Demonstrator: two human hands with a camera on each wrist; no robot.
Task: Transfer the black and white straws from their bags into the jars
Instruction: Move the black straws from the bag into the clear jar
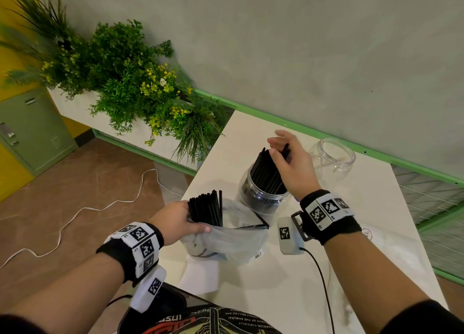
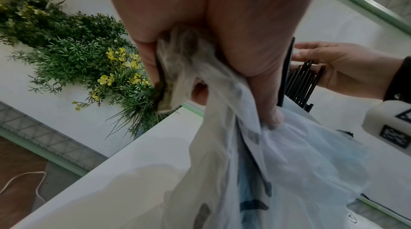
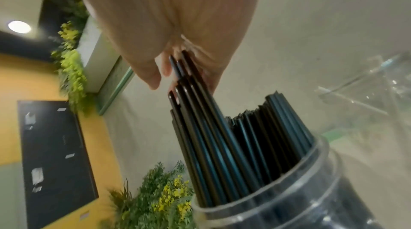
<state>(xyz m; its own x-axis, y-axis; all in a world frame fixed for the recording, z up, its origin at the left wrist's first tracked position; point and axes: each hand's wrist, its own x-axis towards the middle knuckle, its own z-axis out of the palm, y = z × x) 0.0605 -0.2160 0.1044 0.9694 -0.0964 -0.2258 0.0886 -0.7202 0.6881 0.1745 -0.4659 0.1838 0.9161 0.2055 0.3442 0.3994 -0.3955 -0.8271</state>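
Observation:
A clear jar (image 1: 263, 198) (image 3: 300, 197) packed with black straws (image 1: 266, 173) (image 3: 222, 136) stands mid-table. My right hand (image 1: 281, 155) (image 3: 177, 22) is over it, fingers curled round the tops of a few straws that stand higher than the rest. My left hand (image 1: 190, 223) (image 2: 222, 39) grips the gathered side of a thin plastic bag (image 1: 226, 238) (image 2: 289, 162) at the table's left edge. More black straws (image 1: 206, 208) stick up out of that bag. A second clear jar (image 1: 336, 155) (image 3: 378, 83) stands empty behind the right hand. I see no white straws.
The white table (image 1: 326, 271) ends close to my left hand, with brown floor and a white cable (image 1: 75, 213) below. A planter of green plants (image 1: 125, 82) stands at the back left. A green rail (image 1: 301, 125) and the wall run behind the jars.

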